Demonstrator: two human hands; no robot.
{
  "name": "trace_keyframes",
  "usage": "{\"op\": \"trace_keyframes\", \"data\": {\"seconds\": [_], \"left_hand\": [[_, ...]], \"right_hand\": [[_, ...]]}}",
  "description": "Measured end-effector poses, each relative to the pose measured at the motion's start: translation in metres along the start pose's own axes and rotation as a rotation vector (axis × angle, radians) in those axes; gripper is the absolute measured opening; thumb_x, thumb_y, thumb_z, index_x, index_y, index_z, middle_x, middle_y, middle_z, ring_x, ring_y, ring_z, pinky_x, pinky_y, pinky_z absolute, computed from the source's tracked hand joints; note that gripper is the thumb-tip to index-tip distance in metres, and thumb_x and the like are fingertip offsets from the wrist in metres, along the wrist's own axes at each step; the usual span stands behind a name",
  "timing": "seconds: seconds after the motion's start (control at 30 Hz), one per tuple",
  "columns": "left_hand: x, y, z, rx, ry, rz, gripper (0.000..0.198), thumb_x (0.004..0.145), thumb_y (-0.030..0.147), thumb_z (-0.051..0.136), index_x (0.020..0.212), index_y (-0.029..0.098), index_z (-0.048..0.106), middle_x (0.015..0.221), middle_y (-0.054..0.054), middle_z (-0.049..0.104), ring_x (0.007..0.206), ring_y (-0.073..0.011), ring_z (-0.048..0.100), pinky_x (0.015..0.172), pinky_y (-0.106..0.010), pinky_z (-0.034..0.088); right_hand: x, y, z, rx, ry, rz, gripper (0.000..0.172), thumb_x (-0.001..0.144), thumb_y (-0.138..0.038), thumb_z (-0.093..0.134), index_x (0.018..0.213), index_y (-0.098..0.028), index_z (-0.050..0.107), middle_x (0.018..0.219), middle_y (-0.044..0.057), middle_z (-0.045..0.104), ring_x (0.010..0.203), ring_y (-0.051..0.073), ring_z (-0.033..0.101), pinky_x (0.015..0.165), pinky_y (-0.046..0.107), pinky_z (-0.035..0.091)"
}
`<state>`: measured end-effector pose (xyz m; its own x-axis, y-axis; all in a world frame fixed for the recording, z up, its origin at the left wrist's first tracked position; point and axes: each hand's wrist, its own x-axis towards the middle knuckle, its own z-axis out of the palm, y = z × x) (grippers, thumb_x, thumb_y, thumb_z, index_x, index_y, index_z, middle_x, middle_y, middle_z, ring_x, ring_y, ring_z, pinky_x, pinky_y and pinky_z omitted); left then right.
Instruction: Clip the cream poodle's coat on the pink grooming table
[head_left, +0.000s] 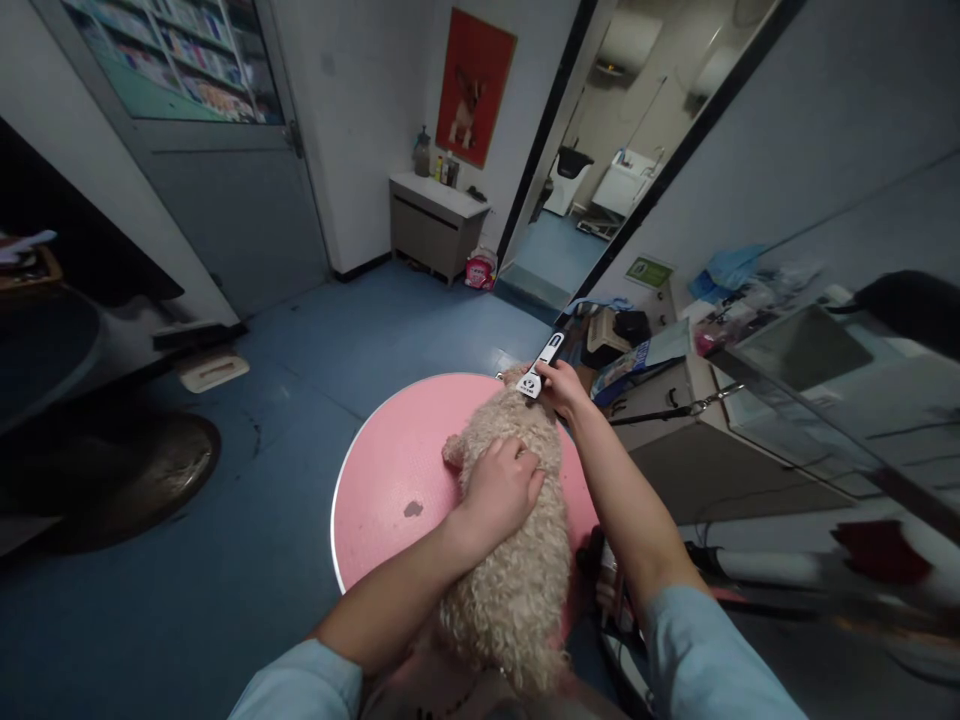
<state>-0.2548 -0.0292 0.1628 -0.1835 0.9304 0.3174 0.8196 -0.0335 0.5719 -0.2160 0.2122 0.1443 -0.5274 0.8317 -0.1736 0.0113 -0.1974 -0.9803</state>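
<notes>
A small curly cream dog [517,560] lies on a round pink table [397,450], its head pointing away from me. My left hand [501,487] presses down on its back, fingers curled into the fur. My right hand [559,385] is closed round a white and black hair clipper [540,366], whose blade end rests at the dog's head.
To the right stands a cluttered counter [675,400] with a leash and boxes. A low cabinet [435,220] with bottles sits against the far wall under a red dog poster [472,85]. An open doorway [600,180] leads to another room. A dark round base [127,470] lies on the blue floor at left.
</notes>
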Motion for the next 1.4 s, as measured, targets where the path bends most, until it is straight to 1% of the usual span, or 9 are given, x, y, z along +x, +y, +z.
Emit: {"op": "trace_keyframes", "data": {"seconds": [0.07,0.23,0.43,0.5,0.67,0.9,1.13,1.33,1.4], "left_hand": [[-0.001,0.001,-0.001,-0.003,-0.002,0.003,0.018,0.092,0.024,0.051,0.090,0.017,0.068,0.098,-0.009,0.062,0.096,-0.0245,0.056,0.087,-0.038,0.048],[-0.009,0.002,-0.005,-0.053,0.044,-0.063,0.017,0.089,0.024,0.055,0.101,0.016,0.063,0.102,-0.009,0.062,0.100,-0.0261,0.056,0.089,-0.041,0.048],[-0.030,-0.002,-0.016,-0.146,0.124,-0.267,0.044,0.082,0.032,0.065,0.120,0.015,0.051,0.116,-0.012,0.059,0.110,-0.0285,0.055,0.094,-0.044,0.049],[-0.034,-0.004,-0.018,-0.155,0.119,-0.289,0.047,0.080,0.033,0.066,0.120,0.015,0.050,0.117,-0.012,0.058,0.111,-0.0291,0.055,0.095,-0.045,0.049],[-0.038,-0.004,-0.018,-0.143,0.102,-0.297,0.054,0.081,0.034,0.064,0.127,0.011,0.047,0.124,-0.016,0.057,0.119,-0.0309,0.054,0.101,-0.047,0.047],[-0.041,-0.007,-0.016,-0.200,0.030,-0.376,0.089,0.080,0.042,0.064,0.150,0.008,0.021,0.144,-0.023,0.045,0.132,-0.0371,0.046,0.105,-0.050,0.043],[-0.036,-0.011,-0.023,-0.233,0.005,-0.280,0.034,0.081,0.034,0.063,0.109,0.015,0.059,0.118,-0.014,0.063,0.113,-0.0299,0.058,0.097,-0.045,0.047],[-0.037,-0.014,-0.025,-0.270,0.007,-0.254,0.028,0.081,0.033,0.063,0.103,0.016,0.061,0.117,-0.012,0.063,0.113,-0.0269,0.057,0.100,-0.043,0.044],[-0.037,-0.016,-0.025,-0.285,0.004,-0.256,0.030,0.081,0.034,0.064,0.105,0.016,0.061,0.117,-0.013,0.063,0.113,-0.0265,0.057,0.099,-0.042,0.045]], "right_hand": [[-0.001,0.001,0.000,-0.030,0.016,0.040,0.023,0.068,-0.019,0.077,0.076,-0.019,0.055,0.057,-0.004,0.062,0.054,0.014,0.062,0.060,0.029,0.054],[-0.032,0.001,0.013,-0.057,-0.209,0.140,0.027,0.066,-0.031,0.081,0.078,-0.016,0.062,0.064,0.002,0.068,0.057,0.014,0.064,0.054,0.025,0.051],[-0.073,-0.012,0.023,-0.044,-0.382,0.116,0.035,0.067,-0.037,0.080,0.092,-0.017,0.065,0.082,0.005,0.073,0.064,0.016,0.067,0.053,0.023,0.052],[-0.067,-0.015,0.017,0.034,-0.334,0.023,0.037,0.067,-0.035,0.080,0.095,-0.018,0.063,0.086,0.006,0.073,0.073,0.019,0.070,0.062,0.029,0.057],[-0.030,-0.007,-0.006,0.117,0.096,-0.094,0.024,0.069,-0.025,0.076,0.079,-0.020,0.055,0.069,0.000,0.068,0.075,0.020,0.070,0.073,0.036,0.061],[-0.062,0.018,-0.003,0.204,-0.118,-0.046,0.031,0.067,-0.032,0.079,0.089,-0.020,0.059,0.081,0.004,0.074,0.086,0.024,0.073,0.075,0.039,0.062],[-0.106,0.006,0.007,0.215,-0.307,-0.057,0.044,0.066,-0.039,0.081,0.099,-0.022,0.058,0.095,0.007,0.074,0.093,0.026,0.072,0.075,0.038,0.061],[-0.060,0.008,-0.006,0.266,0.070,-0.158,0.032,0.067,-0.035,0.077,0.084,-0.021,0.054,0.079,0.005,0.072,0.092,0.026,0.071,0.077,0.040,0.060],[-0.054,0.016,-0.006,0.286,0.065,-0.106,0.032,0.066,-0.033,0.078,0.083,-0.021,0.054,0.078,0.005,0.072,0.091,0.027,0.071,0.077,0.041,0.060]]}}
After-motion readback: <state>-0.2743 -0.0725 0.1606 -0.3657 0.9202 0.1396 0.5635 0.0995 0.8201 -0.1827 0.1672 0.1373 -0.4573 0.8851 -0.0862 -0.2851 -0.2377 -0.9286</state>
